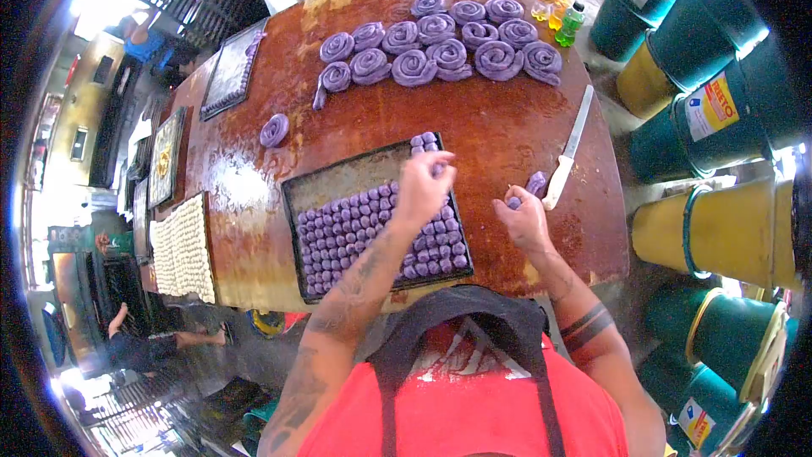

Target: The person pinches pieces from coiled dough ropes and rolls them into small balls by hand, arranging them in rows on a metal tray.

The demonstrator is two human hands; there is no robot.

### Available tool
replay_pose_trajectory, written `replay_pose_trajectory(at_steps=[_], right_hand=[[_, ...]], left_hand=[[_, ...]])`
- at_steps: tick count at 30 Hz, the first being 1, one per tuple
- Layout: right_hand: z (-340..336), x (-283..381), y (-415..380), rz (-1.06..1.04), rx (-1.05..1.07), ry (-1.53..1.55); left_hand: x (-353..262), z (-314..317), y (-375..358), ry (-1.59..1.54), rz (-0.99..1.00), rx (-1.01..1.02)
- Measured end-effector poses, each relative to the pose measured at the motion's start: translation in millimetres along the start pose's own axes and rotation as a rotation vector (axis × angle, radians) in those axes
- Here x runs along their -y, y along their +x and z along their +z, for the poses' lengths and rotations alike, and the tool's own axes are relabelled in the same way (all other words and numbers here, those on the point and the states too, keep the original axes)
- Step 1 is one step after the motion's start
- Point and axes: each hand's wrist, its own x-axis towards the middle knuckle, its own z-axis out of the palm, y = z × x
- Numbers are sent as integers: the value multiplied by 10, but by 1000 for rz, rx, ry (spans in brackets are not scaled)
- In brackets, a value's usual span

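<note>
My left hand (425, 190) is over the right side of a dark baking tray (330, 173), its fingers closed in a pinch on a small piece of purple dough (438, 168). Rows of purple dough balls (347, 233) fill much of that tray, and a few more sit in its far right corner. To the right, just above the table, my right hand (526, 220) is closed around a purple dough strip (537, 182) whose ends stick out of the fist. A bread knife (568, 148) with a white handle lies just right of this hand.
Coiled purple dough ropes (414, 67) lie across the far table (372, 131), with a single coil (274, 130) nearer left. A tray of pale dough balls (182, 250) is at the left edge. Bottles (570, 24) stand far right; large tubs (715, 228) line the right side.
</note>
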Motion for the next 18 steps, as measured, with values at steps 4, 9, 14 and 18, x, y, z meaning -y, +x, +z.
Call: replay_pose_trajectory(at_steps=[4,9,14,18], right_hand=[[148,135,-99,-142,-30,443],[81,219,-140,-295,-87,8],[238,46,-109,-496,-167,-32],[148,136,-148,-340,44,4]], left_hand=[[-588,209,-196,-91,315,372],[-421,198,-255,-48,172,333],[-247,258,-374,-202,-185,320],[-188,-21,-305,39,-305,326]])
